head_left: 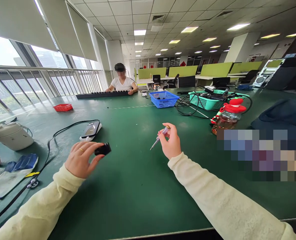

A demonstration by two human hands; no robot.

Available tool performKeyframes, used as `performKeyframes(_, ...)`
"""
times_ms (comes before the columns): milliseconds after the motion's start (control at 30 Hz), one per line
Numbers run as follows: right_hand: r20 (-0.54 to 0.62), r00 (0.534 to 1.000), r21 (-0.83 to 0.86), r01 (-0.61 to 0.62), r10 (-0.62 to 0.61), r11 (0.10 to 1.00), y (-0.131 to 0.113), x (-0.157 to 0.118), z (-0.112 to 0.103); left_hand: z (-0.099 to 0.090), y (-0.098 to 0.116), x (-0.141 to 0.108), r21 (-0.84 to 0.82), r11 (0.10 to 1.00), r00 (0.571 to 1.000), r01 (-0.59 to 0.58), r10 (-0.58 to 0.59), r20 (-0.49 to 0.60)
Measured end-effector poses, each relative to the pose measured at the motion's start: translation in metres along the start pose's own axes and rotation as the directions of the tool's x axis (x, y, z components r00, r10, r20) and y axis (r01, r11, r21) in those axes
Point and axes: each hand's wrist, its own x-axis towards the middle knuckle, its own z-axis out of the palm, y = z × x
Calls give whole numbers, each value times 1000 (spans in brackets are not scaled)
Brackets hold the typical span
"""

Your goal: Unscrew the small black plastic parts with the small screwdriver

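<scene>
Between the thumb and fingers of my left hand (81, 158) is a small black part (103, 149), held above the green table (135, 196) at left of centre. My right hand (171, 141) grips a screwdriver (160, 137) by its clear handle, right of centre. The screwdriver's thin metal tip points down and to the left. My two hands are apart, and the black part and the screwdriver do not touch.
A phone (90, 130) with a black strap lies beyond my left hand. Farther off are a red tray (63, 107), a blue basket (164, 100), a green basket (208, 104) with cables and a red-lidded jar (228, 116). A person (122, 81) sits across the table.
</scene>
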Motion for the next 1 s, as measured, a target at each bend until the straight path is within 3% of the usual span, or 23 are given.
performKeyframes(67, -1, 1000, 6, 0, 0, 1000, 1, 0, 0, -11, 39, 3, -69, 966, 966, -249, 243, -84)
performKeyframes(133, -6, 1000, 3, 5, -5, 1000, 1, 1, 0, -22, 78, 6, -75, 920, 909, -384, 362, -204)
performKeyframes(233, -12, 1000, 0, 12, -12, 1000, 3, 1, 0, -28, 120, 13, -93, 886, 862, -455, 412, -295)
performKeyframes(300, -13, 1000, 4, 14, -14, 1000, 4, 2, 0, -21, 135, 21, -140, 897, 891, -420, 378, -253)
performKeyframes(433, -21, 1000, 4, 15, -15, 1000, 5, 3, 0, 12, 143, 37, -267, 937, 970, -224, 241, 32)
performKeyframes(567, -30, 999, -18, 21, -21, 1000, 4, 5, -1, 46, 142, 45, -310, 950, 963, -45, 124, 240)
performKeyframes(733, -38, 999, -19, 21, -21, 1000, 4, 6, -2, 66, 139, 45, -329, 942, 934, 61, 63, 353)
performKeyframes(1000, -60, 998, 17, -3, 4, 1000, -1, 6, -3, 74, 138, 47, -378, 907, 920, 185, -24, 391)
